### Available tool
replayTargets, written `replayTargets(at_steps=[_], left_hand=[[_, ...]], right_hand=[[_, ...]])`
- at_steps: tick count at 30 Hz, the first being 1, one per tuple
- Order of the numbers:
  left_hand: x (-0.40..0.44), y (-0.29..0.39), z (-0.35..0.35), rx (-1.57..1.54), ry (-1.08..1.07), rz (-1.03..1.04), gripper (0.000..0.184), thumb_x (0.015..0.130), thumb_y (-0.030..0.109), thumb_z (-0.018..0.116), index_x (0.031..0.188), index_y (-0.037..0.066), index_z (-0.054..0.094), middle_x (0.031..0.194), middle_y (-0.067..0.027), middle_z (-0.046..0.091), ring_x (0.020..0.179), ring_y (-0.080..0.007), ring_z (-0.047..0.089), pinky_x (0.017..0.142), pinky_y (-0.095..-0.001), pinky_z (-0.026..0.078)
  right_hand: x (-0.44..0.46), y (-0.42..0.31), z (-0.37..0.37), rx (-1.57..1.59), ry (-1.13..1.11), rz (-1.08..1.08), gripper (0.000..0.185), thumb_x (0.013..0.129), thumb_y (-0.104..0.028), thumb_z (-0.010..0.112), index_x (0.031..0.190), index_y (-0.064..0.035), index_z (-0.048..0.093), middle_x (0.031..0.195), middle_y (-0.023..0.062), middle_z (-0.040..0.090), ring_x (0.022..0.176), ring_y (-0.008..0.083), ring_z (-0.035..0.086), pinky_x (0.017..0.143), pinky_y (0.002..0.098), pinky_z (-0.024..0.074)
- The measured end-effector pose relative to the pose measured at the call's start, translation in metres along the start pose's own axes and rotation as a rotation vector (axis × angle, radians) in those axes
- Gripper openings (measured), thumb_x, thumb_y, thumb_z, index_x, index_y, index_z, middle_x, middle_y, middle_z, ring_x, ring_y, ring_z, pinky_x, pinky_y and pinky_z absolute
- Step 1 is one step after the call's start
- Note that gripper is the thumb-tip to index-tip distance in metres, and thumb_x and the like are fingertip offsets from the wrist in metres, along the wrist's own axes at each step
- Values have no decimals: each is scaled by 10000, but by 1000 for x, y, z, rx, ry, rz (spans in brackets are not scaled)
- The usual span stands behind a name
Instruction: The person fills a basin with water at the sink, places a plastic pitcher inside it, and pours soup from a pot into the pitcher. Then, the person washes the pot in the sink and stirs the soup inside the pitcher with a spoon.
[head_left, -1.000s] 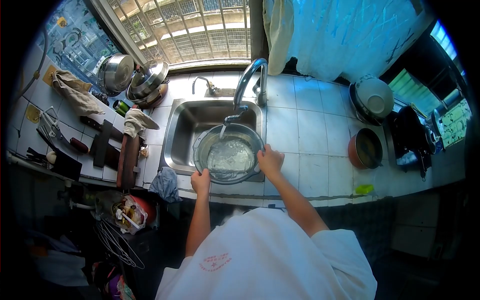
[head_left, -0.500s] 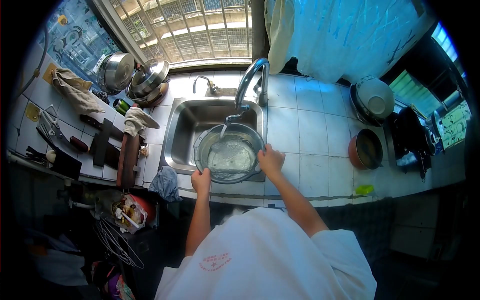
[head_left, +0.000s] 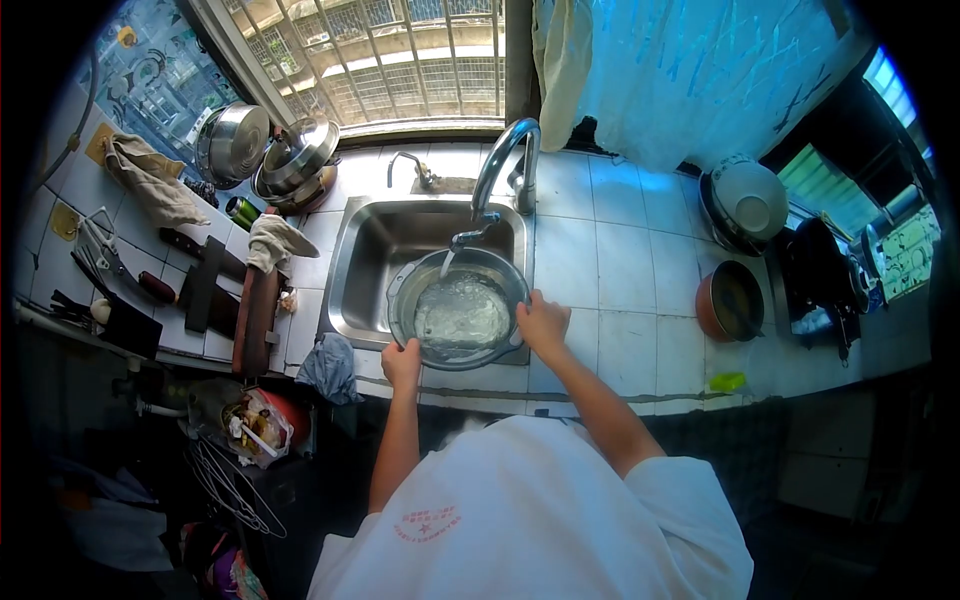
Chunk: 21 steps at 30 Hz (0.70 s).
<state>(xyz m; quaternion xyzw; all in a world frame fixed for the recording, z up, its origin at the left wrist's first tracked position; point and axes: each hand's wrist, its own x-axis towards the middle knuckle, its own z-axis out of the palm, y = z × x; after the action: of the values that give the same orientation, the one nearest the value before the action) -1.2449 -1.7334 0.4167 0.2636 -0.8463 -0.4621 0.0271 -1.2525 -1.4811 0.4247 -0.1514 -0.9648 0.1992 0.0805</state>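
A round grey basin rests over the front right of the steel sink, with rippling water inside it. My left hand grips the basin's near-left rim, fingers closed around the edge. On the right rim, my right hand is closed in the same way. From the curved chrome faucet, a stream runs into the basin near its far rim. Parts of the fingers are hidden behind the rim.
A grey cloth hangs at the counter's edge, left of the sink. Knives and a wooden block stand farther left. On the right are a red pot, a green item and stacked bowls.
Water keeps running, and the ripples on its surface have changed pattern. Both hands and the basin hold nearly the same place.
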Motion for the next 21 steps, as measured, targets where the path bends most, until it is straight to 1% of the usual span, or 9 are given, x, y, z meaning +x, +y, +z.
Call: replayTargets(at_steps=[2, 6, 8, 10, 11, 14, 16, 19, 21], left_hand=[[0, -3, -1, -3, -4, 1, 262, 672, 247, 578, 677, -10, 627, 576, -122, 605, 580, -256, 603, 584, -357, 451], [-1, -2, -1, 63, 30, 40, 257, 669, 242, 581, 686, -12, 624, 599, -140, 608, 597, -277, 603, 593, -369, 451], [-2, -2, -2, 41, 24, 28, 252, 670, 237, 580, 691, -12, 620, 612, -152, 607, 609, -289, 601, 604, -374, 452], [-4, -2, -2, 7, 21, 34, 248, 669, 232, 580, 691, -12, 617, 613, -153, 607, 612, -288, 602, 610, -372, 452], [-5, -3, -2, -4, 36, 57, 242, 664, 216, 566, 665, -22, 611, 557, -124, 586, 540, -226, 577, 551, -342, 434], [-4, -9, 1, -26, 64, 105, 236, 663, 211, 569, 658, -22, 602, 554, -121, 583, 537, -226, 574, 548, -343, 433], [-7, -8, 0, -45, 83, 103, 220, 667, 198, 568, 638, -19, 590, 540, -112, 574, 525, -210, 566, 541, -338, 430], [-9, -5, -5, -79, 65, 81, 197, 677, 166, 562, 598, -14, 553, 507, -90, 539, 491, -169, 524, 512, -322, 409], [-12, 1, -8, -82, -13, 16, 183, 682, 167, 575, 630, -8, 572, 537, -110, 563, 513, -229, 559, 541, -342, 428]], right_hand=[[2, 0, -11, -31, -140, -14, 260, 795, -327, 542, 869, -80, 576, 710, 110, 633, 784, 284, 590, 739, 451, 363], [36, 10, -23, -103, -181, -11, 275, 797, -332, 542, 902, -83, 595, 816, 95, 638, 872, 277, 559, 755, 462, 368], [65, 21, -28, -19, 20, -76, 255, 793, -308, 549, 917, -95, 612, 911, 71, 624, 936, 272, 521, 771, 458, 378], [102, 27, -37, -78, 56, -147, 245, 779, -259, 566, 966, -104, 592, 1018, 50, 587, 972, 260, 496, 790, 451, 389], [120, 29, -42, -84, 56, -156, 245, 779, -259, 566, 966, -104, 592, 1018, 50, 587, 972, 260, 496, 790, 451, 389], [173, 37, -47, -216, 71, -308, 327, 771, -183, 558, 1088, -105, 538, 1140, 46, 520, 1029, 258, 467, 824, 452, 395], [207, 46, -40, -293, 94, -413, 484, 756, -99, 538, 1229, -127, 443, 1264, 37, 437, 1088, 265, 440, 857, 458, 394], [248, 50, -30, -247, 49, -442, 596, 735, -17, 518, 1300, -149, 384, 1354, 32, 370, 1180, 278, 392, 884, 455, 389], [272, 48, -31, -329, -33, -487, 625, 726, 11, 514, 1312, -152, 370, 1387, 34, 332, 1219, 279, 357, 894, 448, 385]])
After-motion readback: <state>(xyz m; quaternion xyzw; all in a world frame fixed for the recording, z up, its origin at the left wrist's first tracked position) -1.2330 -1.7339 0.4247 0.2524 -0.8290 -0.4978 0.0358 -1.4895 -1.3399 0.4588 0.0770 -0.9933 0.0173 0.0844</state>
